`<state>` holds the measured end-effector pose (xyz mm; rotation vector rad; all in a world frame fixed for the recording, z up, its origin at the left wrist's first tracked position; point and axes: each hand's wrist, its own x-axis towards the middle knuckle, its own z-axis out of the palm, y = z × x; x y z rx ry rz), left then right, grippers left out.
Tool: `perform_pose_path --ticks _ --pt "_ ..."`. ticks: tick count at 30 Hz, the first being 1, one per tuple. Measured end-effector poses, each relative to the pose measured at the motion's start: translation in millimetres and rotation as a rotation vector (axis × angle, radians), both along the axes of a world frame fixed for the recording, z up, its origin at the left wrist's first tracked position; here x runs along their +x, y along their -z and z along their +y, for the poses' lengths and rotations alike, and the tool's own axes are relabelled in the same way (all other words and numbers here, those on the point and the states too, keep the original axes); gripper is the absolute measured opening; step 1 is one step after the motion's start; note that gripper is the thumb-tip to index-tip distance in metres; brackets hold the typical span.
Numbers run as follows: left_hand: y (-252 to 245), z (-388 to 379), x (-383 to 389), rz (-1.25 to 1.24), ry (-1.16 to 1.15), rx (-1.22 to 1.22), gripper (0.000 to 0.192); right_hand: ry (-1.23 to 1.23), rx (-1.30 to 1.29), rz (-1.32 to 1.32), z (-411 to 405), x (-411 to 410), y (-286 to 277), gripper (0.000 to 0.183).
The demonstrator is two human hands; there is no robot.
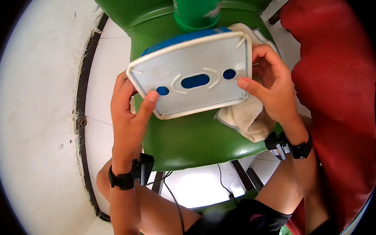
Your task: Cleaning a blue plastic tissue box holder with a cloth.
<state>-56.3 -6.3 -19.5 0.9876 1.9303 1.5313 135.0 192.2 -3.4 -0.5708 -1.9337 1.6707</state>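
I hold a blue and white rectangular box (174,102) between both hands, above the seat of a green chair (183,149). Its pale underside or lid faces me, with a raised rim, two round holes and an oblong one that show dark blue. My left hand (128,110) grips the left end, thumb near one round hole. At the right end, my right hand (276,85) has its thumb on the pale face and its fingers behind. A beige cloth (248,119) lies on the seat, partly under the box and right hand.
Behind the box, a green plastic container (199,10) stands against the chair's backrest (145,6). Red fabric (335,111) with a scalloped edge hangs at the right. A pale wall (39,108) with dark skirting is at the left. Black cables (175,193) run from below the chair.
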Motion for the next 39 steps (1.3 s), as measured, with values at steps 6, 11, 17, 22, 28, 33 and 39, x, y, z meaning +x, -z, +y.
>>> perform_pose_path --ticks 6,11,17,22,28,33,39 --pt "-2 5 2 -0.416 0.02 0.035 0.049 -0.138 -0.209 -0.041 11 0 7 0.034" --pt "-8 8 1 -0.512 -0.01 0.036 0.053 -0.141 -0.344 -0.052 10 -2 6 0.038" --pt "-7 6 7 -0.485 -0.047 0.165 0.053 -0.134 -0.246 0.056 5 -1 2 0.06" --pt "-15 1 7 -0.391 -0.03 0.002 0.059 -0.14 -0.146 0.082 4 -1 -3 0.078" --pt "-13 -2 8 -0.318 -0.01 -0.075 0.076 -0.182 -0.117 -0.066 9 3 -4 0.082" --pt "-16 1 6 -0.273 0.047 -0.033 0.089 -0.221 -0.007 -0.036 14 5 -6 0.082" --pt "-4 -6 -8 -0.142 0.099 -0.047 0.073 -0.209 0.175 0.034 9 -1 4 0.086"
